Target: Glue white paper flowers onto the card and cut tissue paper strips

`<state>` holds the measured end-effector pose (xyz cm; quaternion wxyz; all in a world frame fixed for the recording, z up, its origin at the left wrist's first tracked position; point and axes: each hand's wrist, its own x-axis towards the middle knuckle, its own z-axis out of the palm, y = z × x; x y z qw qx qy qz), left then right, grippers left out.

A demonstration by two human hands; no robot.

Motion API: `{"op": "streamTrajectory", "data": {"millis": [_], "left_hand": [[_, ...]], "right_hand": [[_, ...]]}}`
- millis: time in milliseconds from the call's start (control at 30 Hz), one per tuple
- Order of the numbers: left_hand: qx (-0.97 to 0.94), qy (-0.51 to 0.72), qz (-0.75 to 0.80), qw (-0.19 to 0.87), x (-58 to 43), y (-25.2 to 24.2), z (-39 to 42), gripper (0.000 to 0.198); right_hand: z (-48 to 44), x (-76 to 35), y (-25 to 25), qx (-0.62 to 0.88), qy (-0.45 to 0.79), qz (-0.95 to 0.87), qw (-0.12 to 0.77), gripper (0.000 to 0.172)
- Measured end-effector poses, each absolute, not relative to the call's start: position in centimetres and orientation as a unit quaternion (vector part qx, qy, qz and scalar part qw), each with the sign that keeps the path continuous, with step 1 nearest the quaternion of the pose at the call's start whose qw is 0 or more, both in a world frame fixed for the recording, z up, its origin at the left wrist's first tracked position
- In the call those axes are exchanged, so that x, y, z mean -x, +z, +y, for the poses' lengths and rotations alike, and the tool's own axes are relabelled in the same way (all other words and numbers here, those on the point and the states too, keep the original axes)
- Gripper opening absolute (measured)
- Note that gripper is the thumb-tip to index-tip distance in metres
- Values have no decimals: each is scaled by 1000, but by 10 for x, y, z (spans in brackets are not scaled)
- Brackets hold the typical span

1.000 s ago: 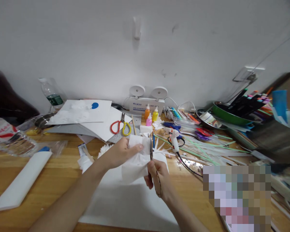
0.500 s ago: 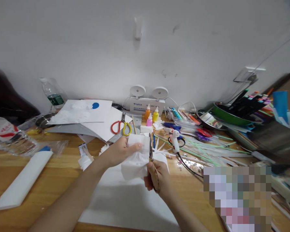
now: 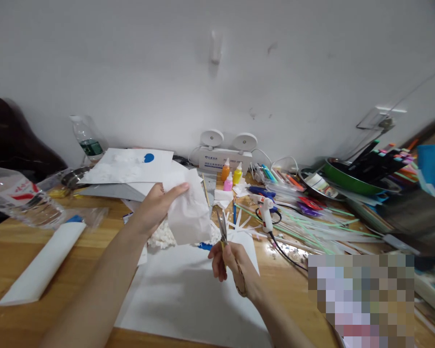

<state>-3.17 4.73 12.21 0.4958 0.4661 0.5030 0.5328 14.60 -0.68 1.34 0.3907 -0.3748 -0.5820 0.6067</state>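
My left hand (image 3: 159,205) pinches a thin white tissue (image 3: 189,217) by its upper left part, thumb on the near side, and the sheet hangs above the table. In my right hand (image 3: 234,266) is a pair of scissors (image 3: 223,234), its blades slightly parted and pointing up, apart from the tissue's right edge. Beneath both hands lies a large white sheet of paper (image 3: 188,304). Behind the tissue, partly hidden, are a crumpled white heap (image 3: 162,236) and a small blue piece (image 3: 205,246).
A white glue gun (image 3: 266,215) with a black cord stands right of the hands, near scattered straws and strips (image 3: 304,229). Small paint bottles (image 3: 227,181) stand at the back. A folded white roll (image 3: 43,266) and a large plastic bottle (image 3: 21,195) are at left.
My left hand has moved left and up with the tissue. The scissors have come away from the tissue's edge and their blades now show apart. The view has shifted slightly.
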Motion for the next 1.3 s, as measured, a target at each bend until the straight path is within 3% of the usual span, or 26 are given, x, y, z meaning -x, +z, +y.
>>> {"op": "streamTrajectory", "data": {"millis": [433,1300], "left_hand": [[-371,604,480,517,30,128,52,19],[-404,593,470,513,28,112,55,27]], "right_hand": [[-12,-145,12,374,590,-642,317,54],[-14,-143,14,402,567,-633,341,55]]}}
